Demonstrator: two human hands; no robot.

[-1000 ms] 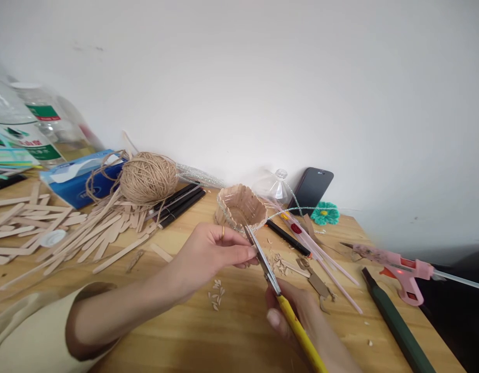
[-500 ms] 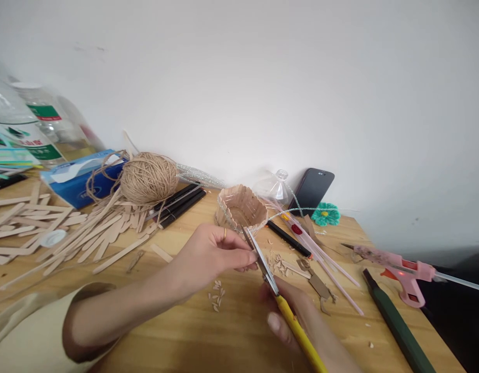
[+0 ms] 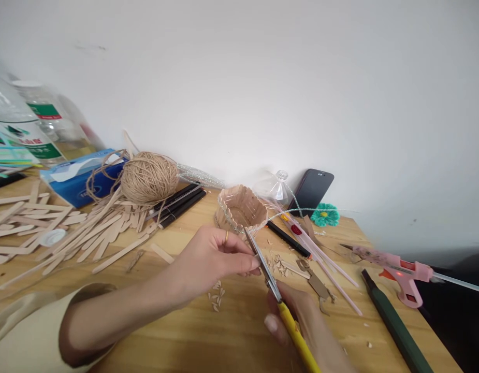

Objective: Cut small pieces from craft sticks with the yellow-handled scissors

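Observation:
My right hand (image 3: 301, 316) is wrapped round the yellow-handled scissors (image 3: 267, 274), which point up and away from me with their blades nearly together. Against those blades, the thumb and fingertips of my left hand (image 3: 219, 254) are pinched. A tiny pale bit shows at the fingertips, too small to name. Just beyond both hands stands a small basket of craft sticks (image 3: 243, 207), with silver cord round its outside and a clear lining. Small pointed wood chips (image 3: 216, 298) lie below my left hand, and more wood scraps (image 3: 280, 265) lie right of the blades.
Loose craft sticks (image 3: 103, 233), a ball of twine (image 3: 149, 178) and a blue packet (image 3: 84, 181) crowd the left. Black pens (image 3: 183, 207) lie behind. To the right are a phone (image 3: 312, 189), green flower (image 3: 325, 214), pink glue gun (image 3: 402, 269) and dark green tool (image 3: 394, 321).
Both hands and the scissors have shifted very slightly to the right. The blades look a little closer together, and the things on the table have not moved.

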